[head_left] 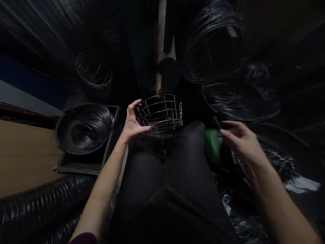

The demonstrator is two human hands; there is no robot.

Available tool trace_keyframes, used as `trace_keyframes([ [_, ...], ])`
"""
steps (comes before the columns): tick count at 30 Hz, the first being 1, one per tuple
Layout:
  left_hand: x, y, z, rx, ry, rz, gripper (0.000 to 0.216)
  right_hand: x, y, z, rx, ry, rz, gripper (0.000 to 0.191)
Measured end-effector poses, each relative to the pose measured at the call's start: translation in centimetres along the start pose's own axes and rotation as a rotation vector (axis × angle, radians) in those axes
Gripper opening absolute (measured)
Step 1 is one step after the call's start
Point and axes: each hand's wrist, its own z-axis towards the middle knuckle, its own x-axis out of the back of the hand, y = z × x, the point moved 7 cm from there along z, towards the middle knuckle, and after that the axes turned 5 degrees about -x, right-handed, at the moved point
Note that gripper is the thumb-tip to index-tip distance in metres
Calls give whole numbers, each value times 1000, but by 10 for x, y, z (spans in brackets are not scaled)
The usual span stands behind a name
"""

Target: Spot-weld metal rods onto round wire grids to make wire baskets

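Wire basket [160,113] gripped in left hand [133,121]; right hand [241,137] raised, pinching dark object [217,122]

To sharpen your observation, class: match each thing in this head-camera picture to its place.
Things:
1 wire basket
2 wire coil
3 small dark object
4 green object

Places:
A in a black pan
B in the left hand
C just below the right hand
D pinched by the right hand

Pairs: 1-B, 2-A, 3-D, 4-C
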Motion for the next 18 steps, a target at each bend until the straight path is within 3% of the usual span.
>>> trace_keyframes([
  [4,-6,29,8,-97,-93,142,78,-104,-55,-24,-19,-561,-37,36],
  [6,-10,39,8,-126,-142,184,65,-136,-72,-28,60,-668,-135,30],
  [9,-15,46,7,-142,-185,202,61,-157,-93,-27,401,-537,-386,24],
  [12,-15,45,5,-125,-190,173,66,-170,-99,-41,764,-356,-767,31],
  [15,-11,40,1,-100,-152,125,68,-180,-93,-55,986,-312,-1035,35],
  [18,-8,33,-2,-68,-119,91,67,-184,-93,-60,1160,-299,-1086,34],
])
